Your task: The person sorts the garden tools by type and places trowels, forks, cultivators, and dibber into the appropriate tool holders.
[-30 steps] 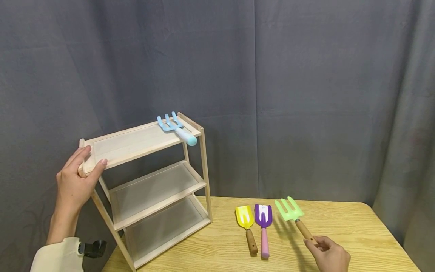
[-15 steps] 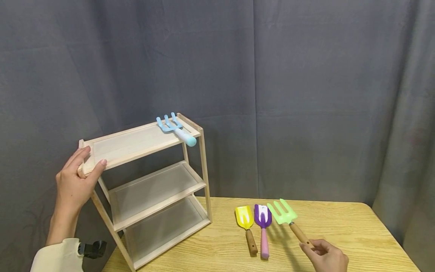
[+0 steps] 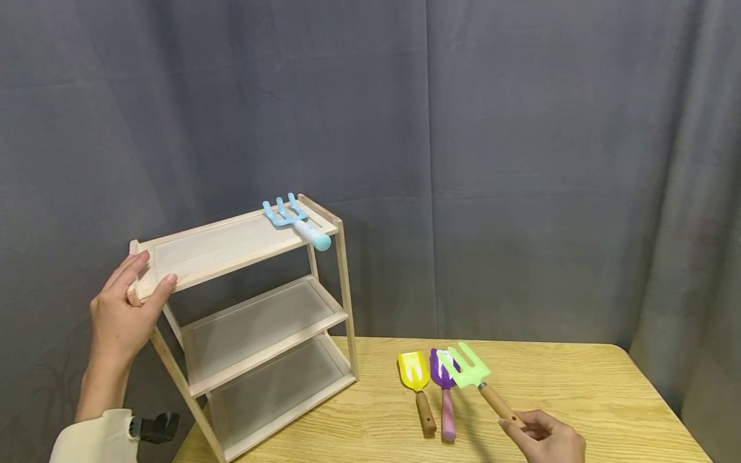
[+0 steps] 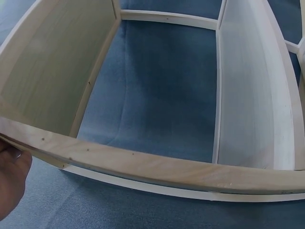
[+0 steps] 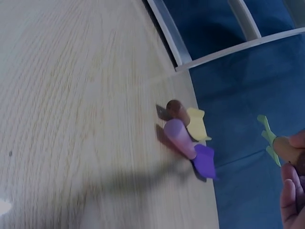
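Observation:
At the left in the head view, my left hand (image 3: 118, 321) grips the left end of the top tier of a three-tier wooden shelf rack (image 3: 214, 252). Part of that hand shows at the left edge of the left wrist view, by the wooden side rail (image 4: 114, 155). My right hand (image 3: 547, 438) holds a light green garden hand fork (image 3: 471, 374) by the end of its wooden handle, raised over the table. Its tines point away and overlap a purple hand shovel with a pink handle (image 3: 448, 415) in the head view. The fork (image 5: 271, 138) also shows in the right wrist view.
A blue three-pronged hand rake (image 3: 283, 215) lies on the top tier's right end, its handle past the front edge. Left of the purple shovel, a yellow shovel (image 3: 413, 372) with a brown handle lies on the wooden table (image 3: 613, 392). A grey curtain (image 3: 521, 161) hangs behind.
My right hand has carried the green hand fork leftward, from right of the purple shovel to overlapping it in view. My left hand stays on the rack. The head view has shifted slightly.

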The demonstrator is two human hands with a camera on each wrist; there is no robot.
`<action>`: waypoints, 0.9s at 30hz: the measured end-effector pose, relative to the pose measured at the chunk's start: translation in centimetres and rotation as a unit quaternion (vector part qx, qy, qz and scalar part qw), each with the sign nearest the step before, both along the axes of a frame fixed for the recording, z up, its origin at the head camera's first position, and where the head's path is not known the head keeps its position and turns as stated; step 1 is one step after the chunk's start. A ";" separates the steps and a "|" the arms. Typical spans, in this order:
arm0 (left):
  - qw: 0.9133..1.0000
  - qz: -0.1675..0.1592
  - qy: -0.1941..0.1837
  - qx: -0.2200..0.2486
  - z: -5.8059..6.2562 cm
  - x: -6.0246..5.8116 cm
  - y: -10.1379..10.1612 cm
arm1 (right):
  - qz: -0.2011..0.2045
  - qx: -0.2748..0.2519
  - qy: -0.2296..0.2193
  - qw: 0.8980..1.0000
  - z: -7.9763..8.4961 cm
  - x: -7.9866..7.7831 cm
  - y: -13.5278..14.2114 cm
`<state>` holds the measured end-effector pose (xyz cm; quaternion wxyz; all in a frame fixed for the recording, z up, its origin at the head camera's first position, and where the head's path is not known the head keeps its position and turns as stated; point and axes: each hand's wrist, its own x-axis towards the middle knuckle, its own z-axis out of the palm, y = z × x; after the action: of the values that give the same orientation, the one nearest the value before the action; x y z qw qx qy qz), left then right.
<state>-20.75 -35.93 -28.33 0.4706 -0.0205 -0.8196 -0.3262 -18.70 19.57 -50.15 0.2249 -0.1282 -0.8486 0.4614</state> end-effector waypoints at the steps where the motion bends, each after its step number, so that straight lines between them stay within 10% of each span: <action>1: 1.000 0.000 -0.001 0.002 0.0 0.0 0.0 | 0.002 -0.002 -0.002 1.000 0.1 0.1 -0.1; 27: 0.999 -0.013 -0.024 0.023 0.2 0.2 0.1 | 0.054 -0.039 -0.035 0.997 3.4 1.8 -1.6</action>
<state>-20.50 -35.83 -28.09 0.4467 -0.0130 -0.8228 -0.3513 -16.87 17.99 -46.74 0.1650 -0.1068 -0.8430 0.5007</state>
